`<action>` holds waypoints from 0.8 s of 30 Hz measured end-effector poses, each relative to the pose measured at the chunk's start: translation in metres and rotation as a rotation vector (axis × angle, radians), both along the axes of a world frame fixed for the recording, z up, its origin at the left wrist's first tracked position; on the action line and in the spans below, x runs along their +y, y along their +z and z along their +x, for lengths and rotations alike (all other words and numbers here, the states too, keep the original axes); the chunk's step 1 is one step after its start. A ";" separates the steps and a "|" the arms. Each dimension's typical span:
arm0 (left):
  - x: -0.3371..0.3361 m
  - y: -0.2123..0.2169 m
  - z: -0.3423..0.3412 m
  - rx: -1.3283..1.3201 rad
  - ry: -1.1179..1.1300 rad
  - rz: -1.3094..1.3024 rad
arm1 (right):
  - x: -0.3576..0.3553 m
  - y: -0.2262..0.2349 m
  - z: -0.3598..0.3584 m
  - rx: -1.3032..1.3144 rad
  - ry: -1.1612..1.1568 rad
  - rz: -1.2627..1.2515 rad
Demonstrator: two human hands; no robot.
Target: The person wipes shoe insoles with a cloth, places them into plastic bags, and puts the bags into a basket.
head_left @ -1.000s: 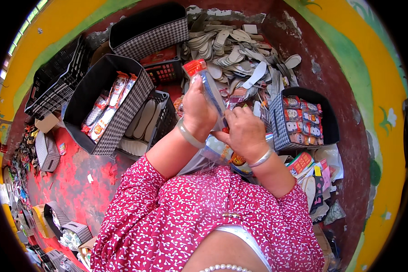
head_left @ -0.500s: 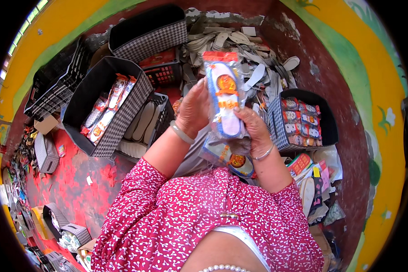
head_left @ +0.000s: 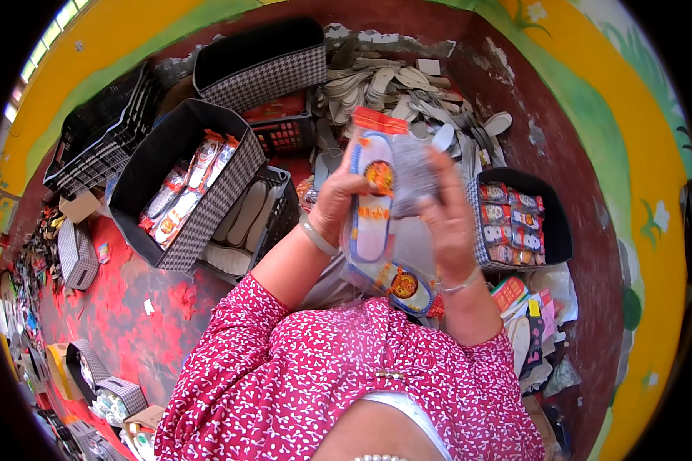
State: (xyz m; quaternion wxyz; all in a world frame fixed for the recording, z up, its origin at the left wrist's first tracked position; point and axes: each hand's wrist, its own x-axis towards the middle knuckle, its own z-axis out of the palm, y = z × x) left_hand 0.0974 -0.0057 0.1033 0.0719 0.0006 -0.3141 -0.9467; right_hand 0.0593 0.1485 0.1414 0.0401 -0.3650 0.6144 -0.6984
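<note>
My left hand (head_left: 337,201) is closed on the left edge of a clear-wrapped insole (head_left: 371,230), its thumb across the front. The insole is pale with a blue border, an orange round print and a red top strip on the wrapper. My right hand (head_left: 451,230), smeared by motion, grips a soft grey cloth-like piece (head_left: 414,173) against the right side of the package. Whether the grey piece lies over or behind the wrapper's edge is hard to make out. Below, another wrapped insole (head_left: 407,283) with a similar print rests on my lap.
On the left, a houndstooth box (head_left: 242,165) holds wrapped insoles, beside a black crate (head_left: 284,207) of bare insoles. A smaller box (head_left: 559,219) of packages stands right. Loose insoles (head_left: 377,84) are heaped against the back wall. Black crates (head_left: 92,138) are stacked far left.
The wrapped insole has moved lower, with my left thumb now on its front. My right hand has left its lower end and risen to the right side with the grey piece.
</note>
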 end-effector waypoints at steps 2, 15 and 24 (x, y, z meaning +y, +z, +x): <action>0.012 0.002 0.009 0.014 -0.109 0.026 | -0.006 -0.011 0.002 0.793 -0.202 0.477; 0.024 -0.007 0.023 -0.038 -0.509 -0.162 | -0.003 0.011 -0.027 0.415 -0.261 0.241; 0.013 0.016 0.033 0.075 -0.270 0.008 | 0.049 -0.020 -0.078 -0.261 -0.396 0.117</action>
